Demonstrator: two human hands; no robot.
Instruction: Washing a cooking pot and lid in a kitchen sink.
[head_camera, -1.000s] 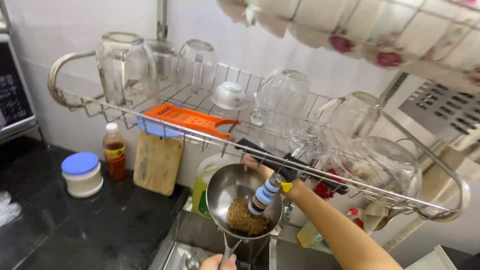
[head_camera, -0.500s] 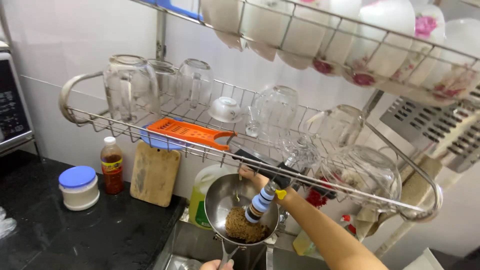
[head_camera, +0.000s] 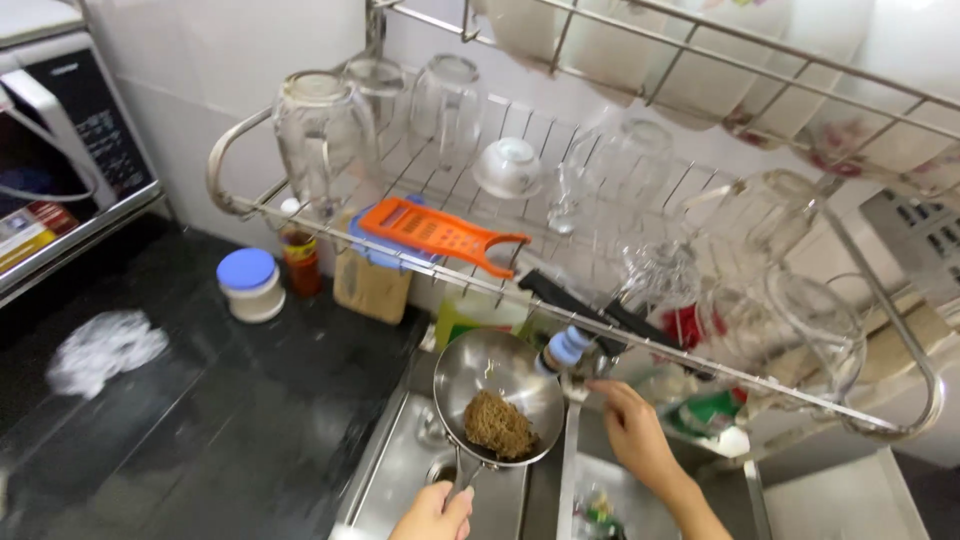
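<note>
Pan (head_camera: 470, 375) with brown scouring pad (head_camera: 498, 425)

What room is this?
Most likely a home kitchen: a steel sink sits under a wire rack of upturned glasses, and the left hand holds a small pan over the sink.

A shiny round steel pan (head_camera: 497, 385) holds a rough, fibrous brown scouring pad (head_camera: 497, 425). Below it, a brushed steel sink (head_camera: 395, 480) looks duller. The black stone countertop (head_camera: 200, 420) is glossy. A bright metal wire rack (head_camera: 640, 345) carries clear glass mugs (head_camera: 320, 140) and a matt orange plastic grater (head_camera: 440, 232).
</note>
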